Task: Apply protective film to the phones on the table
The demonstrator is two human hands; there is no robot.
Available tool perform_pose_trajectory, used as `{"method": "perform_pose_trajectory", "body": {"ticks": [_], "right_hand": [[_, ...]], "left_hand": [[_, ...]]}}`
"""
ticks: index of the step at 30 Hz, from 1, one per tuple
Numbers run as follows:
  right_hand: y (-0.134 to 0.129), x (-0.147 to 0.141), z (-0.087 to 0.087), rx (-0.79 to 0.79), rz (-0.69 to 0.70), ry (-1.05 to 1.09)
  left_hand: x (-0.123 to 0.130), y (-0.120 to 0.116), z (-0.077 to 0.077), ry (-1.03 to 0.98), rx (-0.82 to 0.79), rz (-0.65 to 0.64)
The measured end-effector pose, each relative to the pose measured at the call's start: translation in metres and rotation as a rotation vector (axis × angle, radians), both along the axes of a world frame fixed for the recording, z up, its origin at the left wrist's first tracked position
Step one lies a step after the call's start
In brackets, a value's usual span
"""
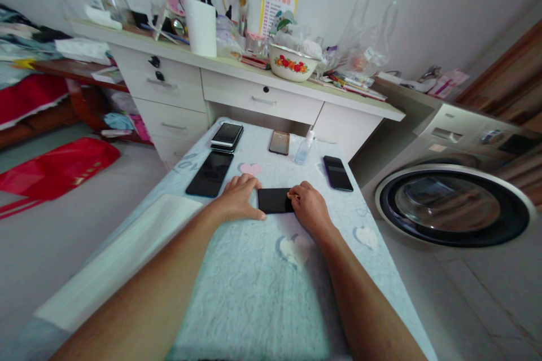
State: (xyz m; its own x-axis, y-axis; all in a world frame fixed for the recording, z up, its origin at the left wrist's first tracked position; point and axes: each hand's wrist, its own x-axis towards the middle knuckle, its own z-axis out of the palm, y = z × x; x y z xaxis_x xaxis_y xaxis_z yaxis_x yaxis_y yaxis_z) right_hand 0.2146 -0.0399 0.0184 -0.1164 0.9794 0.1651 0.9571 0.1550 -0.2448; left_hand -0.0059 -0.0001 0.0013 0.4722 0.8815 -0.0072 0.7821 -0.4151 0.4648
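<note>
A black smartphone [273,201] lies sideways, screen up, on the table's patterned cloth. My left hand [239,197] holds its left end, with the thumb at the near corner and a finger at the far one. On the right end of the screen rests my right hand [311,206], its fingers curled and pinched together; whatever they hold is too small to make out. Just beyond my left hand is a larger black phone [210,174]. Further back lie a stack of phones [227,135], a brownish phone [279,142] and a clear spray bottle [304,148]. Another dark phone [337,173] is at the right.
A long white sheet [122,259] lies along the table's left side. Behind stands a white desk [262,96] with drawers, bearing a flowered bowl [293,63] and a paper roll [201,28]. A front-loading washing machine [455,203] is at the right, a red bag [63,166] on the floor at the left.
</note>
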Motion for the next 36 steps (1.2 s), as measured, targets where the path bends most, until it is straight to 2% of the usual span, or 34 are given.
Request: {"method": "perform_pose_trajectory", "body": {"ticks": [13, 36], "right_hand": [[-0.0003, -0.0056, -0.0046, 0.003, 0.081, 0.012], [0.0016, -0.0017, -0.0061, 0.030, 0.067, 0.037]], "left_hand": [[-0.0001, 0.0019, -0.0047, -0.012, 0.006, 0.005], [0.0002, 0.0009, -0.0021, -0.004, -0.001, 0.005]]}}
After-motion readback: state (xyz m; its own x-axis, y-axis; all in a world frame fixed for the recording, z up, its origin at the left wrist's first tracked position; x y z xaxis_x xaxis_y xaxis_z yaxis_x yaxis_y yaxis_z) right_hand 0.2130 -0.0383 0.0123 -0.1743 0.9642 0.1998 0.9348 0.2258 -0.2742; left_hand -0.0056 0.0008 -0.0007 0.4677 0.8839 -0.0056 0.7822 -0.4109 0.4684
